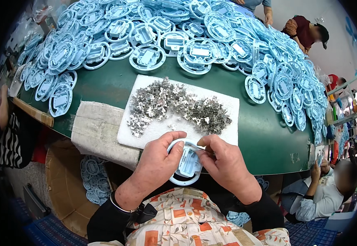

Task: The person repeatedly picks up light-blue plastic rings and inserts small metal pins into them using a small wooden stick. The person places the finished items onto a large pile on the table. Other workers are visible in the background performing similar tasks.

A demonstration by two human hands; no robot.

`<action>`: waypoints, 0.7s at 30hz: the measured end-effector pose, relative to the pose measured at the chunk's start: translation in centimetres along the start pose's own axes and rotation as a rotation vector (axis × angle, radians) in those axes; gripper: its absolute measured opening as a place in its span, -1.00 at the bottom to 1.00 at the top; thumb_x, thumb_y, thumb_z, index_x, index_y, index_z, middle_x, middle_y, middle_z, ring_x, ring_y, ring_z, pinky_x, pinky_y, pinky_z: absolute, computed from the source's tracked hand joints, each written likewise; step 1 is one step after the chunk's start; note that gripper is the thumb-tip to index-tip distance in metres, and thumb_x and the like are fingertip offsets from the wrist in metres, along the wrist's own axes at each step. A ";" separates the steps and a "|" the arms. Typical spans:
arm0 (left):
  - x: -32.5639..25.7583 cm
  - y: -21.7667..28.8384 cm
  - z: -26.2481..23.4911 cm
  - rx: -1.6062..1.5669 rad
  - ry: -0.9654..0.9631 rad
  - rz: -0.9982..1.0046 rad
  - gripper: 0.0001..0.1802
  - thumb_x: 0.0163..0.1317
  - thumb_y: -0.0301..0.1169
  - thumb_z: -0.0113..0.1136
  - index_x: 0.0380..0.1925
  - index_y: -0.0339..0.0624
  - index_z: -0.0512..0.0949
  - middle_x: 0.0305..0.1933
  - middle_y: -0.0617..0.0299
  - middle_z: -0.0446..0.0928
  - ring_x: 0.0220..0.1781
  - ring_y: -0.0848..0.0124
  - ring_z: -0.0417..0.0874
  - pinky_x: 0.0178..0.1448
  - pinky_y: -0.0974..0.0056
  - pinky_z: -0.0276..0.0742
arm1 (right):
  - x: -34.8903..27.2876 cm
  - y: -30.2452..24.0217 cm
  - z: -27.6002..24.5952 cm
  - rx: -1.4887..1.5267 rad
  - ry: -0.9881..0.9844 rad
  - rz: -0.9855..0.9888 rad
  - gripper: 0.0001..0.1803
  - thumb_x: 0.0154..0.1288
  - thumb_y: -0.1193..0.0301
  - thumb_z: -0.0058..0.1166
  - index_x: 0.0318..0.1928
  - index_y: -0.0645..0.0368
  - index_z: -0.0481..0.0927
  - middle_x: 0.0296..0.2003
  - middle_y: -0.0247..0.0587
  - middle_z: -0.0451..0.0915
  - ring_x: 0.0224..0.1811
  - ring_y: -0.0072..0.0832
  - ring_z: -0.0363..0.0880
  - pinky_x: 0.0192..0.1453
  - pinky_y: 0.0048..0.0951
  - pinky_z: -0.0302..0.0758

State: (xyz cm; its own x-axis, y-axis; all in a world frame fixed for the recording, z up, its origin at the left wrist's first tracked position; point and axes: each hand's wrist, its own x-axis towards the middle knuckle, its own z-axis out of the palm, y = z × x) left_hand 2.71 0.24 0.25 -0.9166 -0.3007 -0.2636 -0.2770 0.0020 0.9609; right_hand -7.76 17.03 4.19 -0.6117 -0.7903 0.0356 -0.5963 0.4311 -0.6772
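Between my two hands is a light blue plastic ring-shaped part (189, 165) with a box-like recess in its middle, held tilted over the table's near edge. My left hand (162, 158) grips its left rim, thumb on top. At the upper right of the ring, the thumb and forefinger of my right hand (224, 160) are pinched together; whether a small metal piece sits between them is hidden. Just beyond lies a white foam sheet (232, 119) bearing a heap of small silvery metal clips (162, 102), with darker ones (211, 115) at the right.
A large pile of similar blue parts (199, 51) covers the far side of the green table (104, 82). A grey cloth pad (98, 123) lies left of the foam. Below left, a cardboard box (63, 180) holds more parts. Other people sit right (322, 188), left and beyond.
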 end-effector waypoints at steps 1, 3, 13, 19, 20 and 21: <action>0.0 -0.1 0.0 -0.022 -0.002 0.006 -0.68 0.55 -0.43 0.04 0.17 -0.39 0.54 -0.15 0.22 0.69 -0.18 0.61 0.62 -0.09 0.41 0.60 | 0.0 -0.2 -0.4 0.043 -0.005 0.043 -0.79 0.33 0.53 0.21 -0.05 0.18 0.54 -0.36 -0.12 0.64 -0.40 -0.14 0.69 -0.34 -0.22 0.59; 0.1 -0.3 0.1 -0.008 0.007 0.016 -0.68 0.55 -0.42 0.03 0.17 -0.39 0.54 -0.15 0.22 0.69 -0.18 0.61 0.62 -0.08 0.41 0.60 | 0.0 0.5 -0.5 0.005 0.089 -0.121 -0.78 0.36 0.53 0.18 0.00 0.19 0.55 -0.37 -0.12 0.63 -0.41 -0.13 0.67 -0.34 -0.21 0.59; 0.1 0.0 -0.2 0.008 -0.018 -0.024 -0.68 0.54 -0.43 0.03 0.16 -0.39 0.54 -0.13 0.23 0.69 -0.14 0.61 0.62 -0.04 0.43 0.60 | -1.2 1.3 0.0 0.005 -0.070 -0.197 -0.48 0.35 0.48 0.18 0.32 0.00 0.52 -0.34 -0.13 0.69 -0.38 -0.15 0.71 -0.34 -0.23 0.63; 0.2 -0.7 0.1 -0.031 0.000 0.012 -0.68 0.54 -0.42 0.03 0.16 -0.38 0.54 -0.15 0.24 0.68 -0.17 0.62 0.62 -0.08 0.43 0.60 | -1.9 0.9 -1.6 -0.133 -0.097 -0.101 -0.45 0.29 0.64 0.15 0.28 -0.01 0.60 -0.35 -0.13 0.69 -0.42 -0.17 0.70 -0.34 -0.30 0.62; 0.2 -0.6 0.1 -0.032 -0.001 0.010 -0.68 0.54 -0.42 0.03 0.16 -0.38 0.54 -0.15 0.24 0.68 -0.18 0.62 0.62 -0.09 0.43 0.60 | -2.2 1.0 -1.6 -0.201 -0.113 -0.109 -0.42 0.26 0.65 0.18 0.29 -0.04 0.60 -0.39 -0.17 0.68 -0.45 -0.20 0.68 -0.38 -0.30 0.59; 0.2 -0.5 0.1 -0.034 -0.001 0.007 -0.68 0.54 -0.42 0.03 0.16 -0.38 0.54 -0.15 0.24 0.68 -0.18 0.62 0.62 -0.09 0.43 0.60 | -2.3 1.0 -1.5 -0.240 -0.112 -0.116 -0.40 0.24 0.65 0.20 0.28 -0.06 0.61 -0.43 -0.19 0.64 -0.48 -0.22 0.65 -0.41 -0.30 0.57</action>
State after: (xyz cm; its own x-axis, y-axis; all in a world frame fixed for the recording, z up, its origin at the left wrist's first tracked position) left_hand 2.65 0.32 -0.29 -0.9189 -0.2994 -0.2569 -0.2607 -0.0279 0.9650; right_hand -7.73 19.94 4.59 -0.4791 -0.8777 0.0119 -0.7730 0.4155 -0.4794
